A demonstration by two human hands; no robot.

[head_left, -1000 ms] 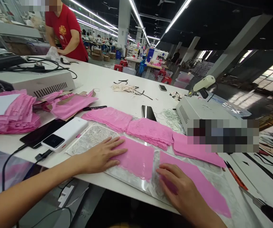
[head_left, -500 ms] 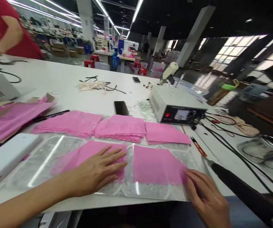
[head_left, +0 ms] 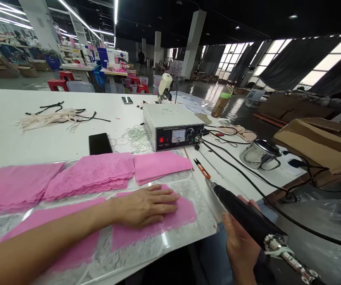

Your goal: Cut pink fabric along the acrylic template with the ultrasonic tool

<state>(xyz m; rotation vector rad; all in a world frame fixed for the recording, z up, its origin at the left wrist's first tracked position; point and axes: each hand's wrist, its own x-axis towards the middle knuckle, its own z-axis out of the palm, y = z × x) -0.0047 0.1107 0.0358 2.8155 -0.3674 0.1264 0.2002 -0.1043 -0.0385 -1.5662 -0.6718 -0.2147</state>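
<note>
My left hand [head_left: 146, 206] lies flat, fingers stretched out, on a pink lace piece [head_left: 185, 213] that rests on a clear plastic template sheet [head_left: 200, 221]. My right hand [head_left: 240, 241] is wrapped round the black handle of a corded hand tool [head_left: 241, 213] at the table's near right edge, its tip pointing up-left. Behind the sheet lie three stacks of pink fabric pieces [head_left: 90, 174]. A second pink lace piece [head_left: 54, 221] lies on the sheet to the left, partly under my forearm.
A white control box [head_left: 173, 126] with a dial stands behind the stacks, cables running off right. Orange snips [head_left: 201, 168], a black phone [head_left: 99, 143], coiled white thread [head_left: 136, 136], a strap bundle [head_left: 52, 116], a metal pot [head_left: 259, 152] and cardboard boxes [head_left: 319, 146] lie around.
The view swung right. My left hand moved onto the right-hand lace piece. My right hand left the fabric and took hold of the black corded tool.
</note>
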